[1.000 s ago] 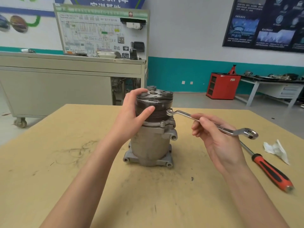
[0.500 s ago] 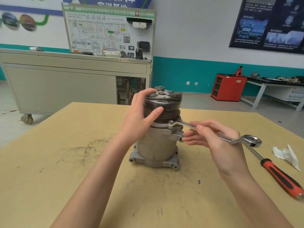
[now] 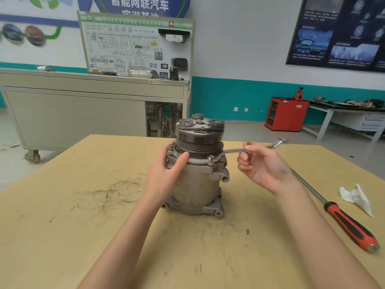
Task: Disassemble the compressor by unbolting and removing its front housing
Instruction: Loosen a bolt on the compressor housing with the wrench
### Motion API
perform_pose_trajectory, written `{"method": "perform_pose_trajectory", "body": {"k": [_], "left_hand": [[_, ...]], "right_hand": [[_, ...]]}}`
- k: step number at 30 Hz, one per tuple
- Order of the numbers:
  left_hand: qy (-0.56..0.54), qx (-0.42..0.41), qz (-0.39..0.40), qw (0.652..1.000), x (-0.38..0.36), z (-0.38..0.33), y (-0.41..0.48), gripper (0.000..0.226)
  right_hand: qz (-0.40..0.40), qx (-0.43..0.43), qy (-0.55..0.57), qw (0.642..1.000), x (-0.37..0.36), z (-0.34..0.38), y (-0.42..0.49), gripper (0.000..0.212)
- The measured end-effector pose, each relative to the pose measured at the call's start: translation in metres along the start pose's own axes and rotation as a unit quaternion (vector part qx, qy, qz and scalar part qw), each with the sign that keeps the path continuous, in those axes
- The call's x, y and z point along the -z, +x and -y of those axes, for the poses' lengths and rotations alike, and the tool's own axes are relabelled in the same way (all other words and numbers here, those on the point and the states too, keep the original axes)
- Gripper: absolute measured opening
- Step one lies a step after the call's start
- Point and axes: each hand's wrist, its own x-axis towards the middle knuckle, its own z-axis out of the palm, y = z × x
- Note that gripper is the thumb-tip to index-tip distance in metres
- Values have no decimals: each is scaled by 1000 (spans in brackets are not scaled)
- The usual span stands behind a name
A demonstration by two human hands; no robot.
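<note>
A grey metal compressor (image 3: 198, 184) stands upright in the middle of the wooden table (image 3: 62, 236), its dark grooved pulley (image 3: 199, 140) on top. My left hand (image 3: 164, 172) grips its left side at the front housing flange, thumb across the front. My right hand (image 3: 264, 165) pinches the shaft of a silver ring wrench (image 3: 231, 152). The wrench's near ring sits on a bolt (image 3: 211, 158) at the front of the flange, and its far end points back right.
A long screwdriver with a red and black handle (image 3: 352, 226) lies on the table at the right, beside a crumpled white tissue (image 3: 356, 197). Behind the table stand a grey training bench (image 3: 83, 113), a red cabinet (image 3: 286, 113) and a side table (image 3: 350, 113).
My left hand has slid down from the pulley to the housing flange. The wrench ring has dropped onto the flange bolt and its handle has swung toward the back right.
</note>
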Motion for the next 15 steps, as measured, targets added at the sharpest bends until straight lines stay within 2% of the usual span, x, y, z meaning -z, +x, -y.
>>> {"method": "perform_pose_trajectory", "body": {"k": [4, 8, 10, 12, 15], "left_hand": [[6, -3, -5, 1000, 0, 4, 2, 57], [10, -16, -9, 1000, 0, 4, 2, 71], [12, -16, -11, 1000, 0, 5, 1, 79], [18, -14, -9, 1000, -1, 5, 2, 82], [20, -15, -7, 1000, -1, 5, 1, 81]], "right_hand": [[-2, -18, -23, 1000, -8, -5, 32, 17], [-17, 9, -76, 997, -15, 1, 37, 20], [-43, 76, -61, 994, -15, 11, 26, 24], [-92, 186, -49, 977, -15, 19, 5, 25], [-129, 359, -152, 912, -25, 15, -30, 23]]}}
